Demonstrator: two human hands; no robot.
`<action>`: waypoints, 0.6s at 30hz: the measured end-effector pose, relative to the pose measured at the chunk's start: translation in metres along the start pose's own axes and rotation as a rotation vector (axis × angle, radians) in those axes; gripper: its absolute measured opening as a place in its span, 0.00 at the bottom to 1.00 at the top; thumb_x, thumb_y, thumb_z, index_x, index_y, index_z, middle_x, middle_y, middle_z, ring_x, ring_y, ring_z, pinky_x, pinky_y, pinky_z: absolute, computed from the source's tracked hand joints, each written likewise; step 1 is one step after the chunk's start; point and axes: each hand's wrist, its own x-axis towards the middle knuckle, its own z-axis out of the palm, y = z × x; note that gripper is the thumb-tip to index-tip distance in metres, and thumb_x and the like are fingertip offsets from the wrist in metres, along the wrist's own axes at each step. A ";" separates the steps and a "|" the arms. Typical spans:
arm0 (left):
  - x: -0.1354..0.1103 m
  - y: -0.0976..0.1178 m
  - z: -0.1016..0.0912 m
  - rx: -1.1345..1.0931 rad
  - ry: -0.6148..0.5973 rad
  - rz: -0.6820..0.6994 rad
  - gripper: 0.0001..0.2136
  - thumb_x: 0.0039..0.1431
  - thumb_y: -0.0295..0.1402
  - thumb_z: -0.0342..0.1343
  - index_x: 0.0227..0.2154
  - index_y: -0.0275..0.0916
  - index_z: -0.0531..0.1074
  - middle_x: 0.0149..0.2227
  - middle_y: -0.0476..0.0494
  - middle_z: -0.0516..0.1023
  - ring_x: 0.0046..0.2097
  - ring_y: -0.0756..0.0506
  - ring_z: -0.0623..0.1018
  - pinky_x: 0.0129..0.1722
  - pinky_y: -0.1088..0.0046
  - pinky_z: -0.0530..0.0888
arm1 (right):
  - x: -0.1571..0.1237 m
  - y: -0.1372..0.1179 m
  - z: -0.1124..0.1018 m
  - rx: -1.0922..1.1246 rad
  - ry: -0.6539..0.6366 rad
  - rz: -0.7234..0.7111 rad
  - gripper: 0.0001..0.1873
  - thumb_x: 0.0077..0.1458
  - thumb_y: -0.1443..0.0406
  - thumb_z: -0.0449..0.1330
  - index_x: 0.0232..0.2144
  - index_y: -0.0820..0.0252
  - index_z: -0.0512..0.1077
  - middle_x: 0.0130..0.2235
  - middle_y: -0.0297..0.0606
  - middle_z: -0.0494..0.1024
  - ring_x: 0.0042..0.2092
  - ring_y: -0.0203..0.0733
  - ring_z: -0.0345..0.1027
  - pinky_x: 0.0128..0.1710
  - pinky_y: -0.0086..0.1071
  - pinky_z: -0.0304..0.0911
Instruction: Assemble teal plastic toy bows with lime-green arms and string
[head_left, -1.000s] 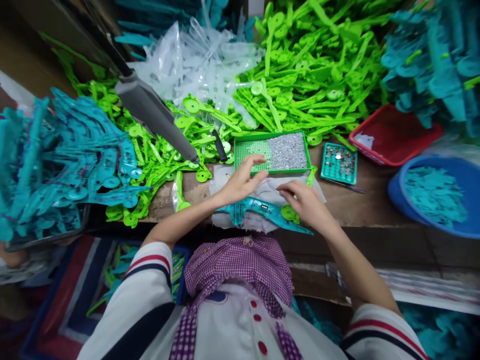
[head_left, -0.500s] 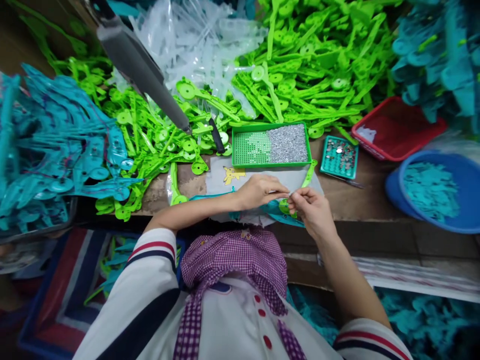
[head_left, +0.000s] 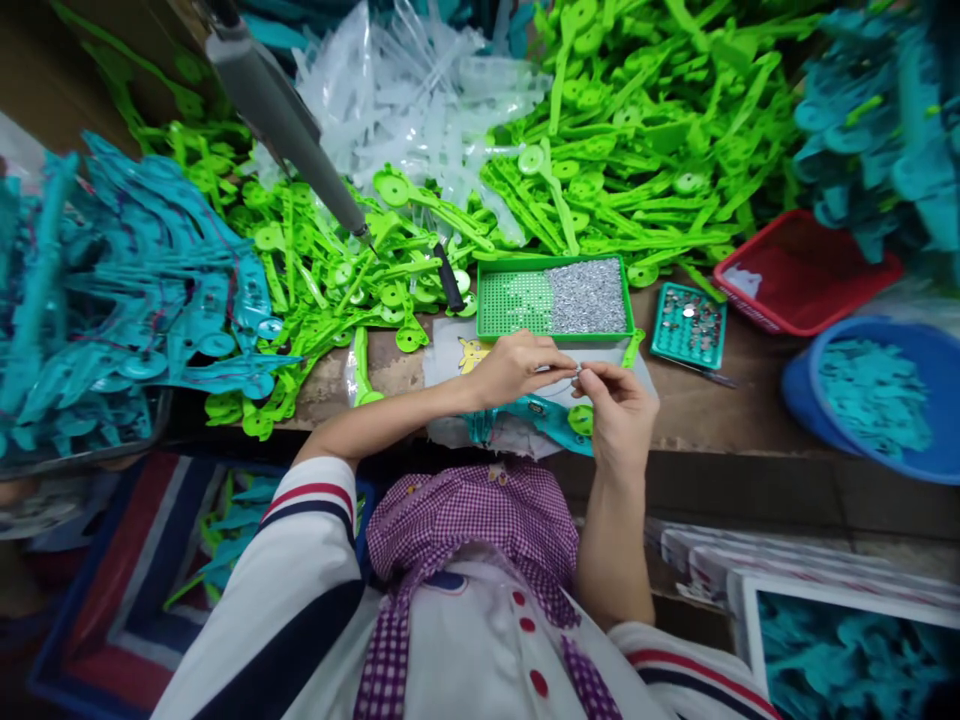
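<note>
Narrowly pinched, the thumb and finger of my right hand (head_left: 621, 402) hold a small silvery piece (head_left: 578, 370); the fingertips of my left hand (head_left: 517, 368) meet it, though I cannot tell whether they grip too. Along the back of the table (head_left: 705, 420) spreads a heap of lime-green parts (head_left: 660, 130). Grey cloth (head_left: 442, 368) lies at its front edge, with a long teal part (head_left: 556, 425) on it, under my hands. Behind them sits a green tray (head_left: 506, 302), metal bits (head_left: 589, 297) filling its right half.
</note>
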 end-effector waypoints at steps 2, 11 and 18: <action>0.004 0.001 -0.008 0.013 0.039 -0.004 0.08 0.65 0.37 0.57 0.37 0.44 0.81 0.33 0.46 0.83 0.36 0.49 0.79 0.45 0.68 0.72 | 0.010 -0.008 0.006 -0.004 -0.073 -0.014 0.15 0.50 0.53 0.70 0.35 0.56 0.77 0.31 0.34 0.80 0.29 0.37 0.73 0.32 0.34 0.73; 0.016 0.005 -0.035 0.071 0.191 -0.028 0.06 0.59 0.34 0.59 0.31 0.40 0.79 0.29 0.49 0.80 0.31 0.51 0.74 0.36 0.72 0.71 | 0.032 -0.035 0.025 0.043 -0.167 -0.020 0.17 0.48 0.53 0.72 0.34 0.57 0.76 0.30 0.33 0.79 0.30 0.38 0.75 0.36 0.37 0.77; 0.007 -0.005 -0.008 0.077 0.051 0.062 0.09 0.62 0.36 0.54 0.30 0.43 0.78 0.29 0.48 0.80 0.32 0.50 0.76 0.44 0.67 0.71 | 0.011 -0.011 -0.001 -0.025 -0.158 0.042 0.15 0.47 0.54 0.72 0.32 0.57 0.78 0.29 0.33 0.79 0.28 0.36 0.72 0.31 0.34 0.73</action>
